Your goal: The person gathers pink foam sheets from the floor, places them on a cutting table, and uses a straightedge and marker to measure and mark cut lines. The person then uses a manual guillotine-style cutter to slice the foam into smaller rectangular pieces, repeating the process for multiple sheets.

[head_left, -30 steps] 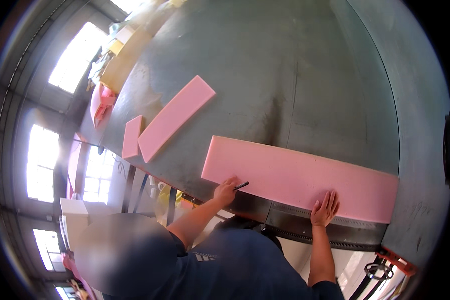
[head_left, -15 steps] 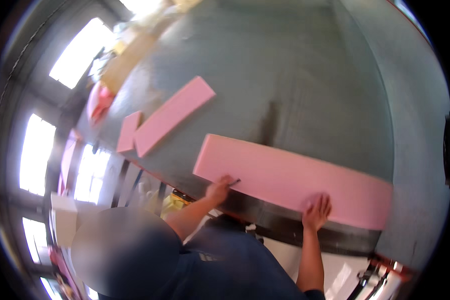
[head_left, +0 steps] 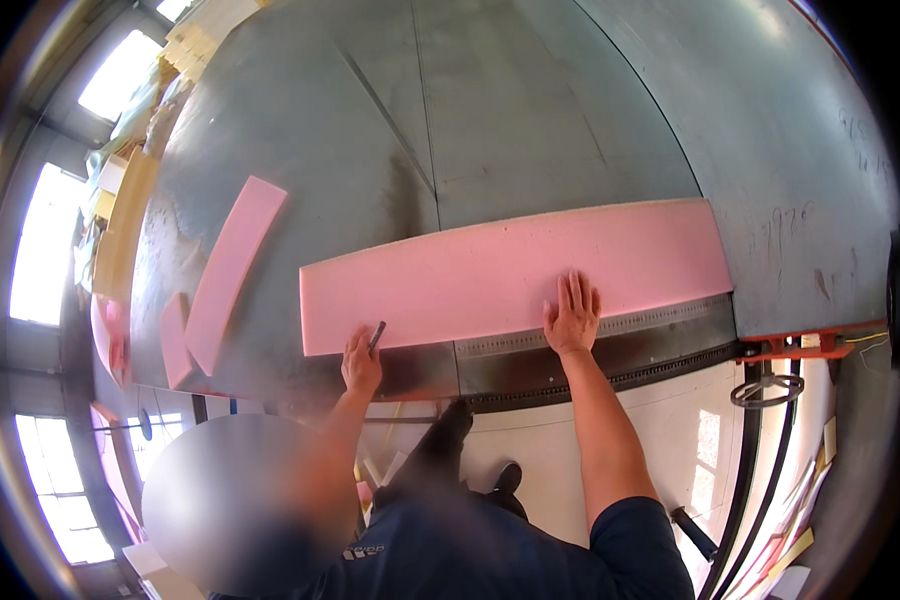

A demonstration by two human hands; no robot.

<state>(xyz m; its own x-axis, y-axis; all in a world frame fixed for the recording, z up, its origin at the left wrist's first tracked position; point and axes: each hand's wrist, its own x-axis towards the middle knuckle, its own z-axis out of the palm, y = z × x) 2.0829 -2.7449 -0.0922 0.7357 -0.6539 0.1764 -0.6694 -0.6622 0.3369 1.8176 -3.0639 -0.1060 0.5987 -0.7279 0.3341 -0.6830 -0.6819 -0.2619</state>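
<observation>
A long pink foam slab [head_left: 450,275] lies flat along the near side of the grey metal table. My left hand [head_left: 361,362] is at the slab's near edge, close to its left end, its fingers closed around a dark pen [head_left: 377,336]. Flat on top of the foam, right of its middle, rests my right hand [head_left: 573,313] with fingers stretched out. Under its wrist runs a ruler strip [head_left: 510,343] set along the table front.
Two smaller pink foam pieces lie at the left: a long strip [head_left: 232,280] and a short block [head_left: 176,342] beside it. Yellow foam sheets [head_left: 125,230] line the table's left side. A handwheel [head_left: 767,391] sits below the right front corner.
The whole view has turned, so the slab now appears more level and further left. My right hand reaches further onto the foam. The pen has stayed in my left hand.
</observation>
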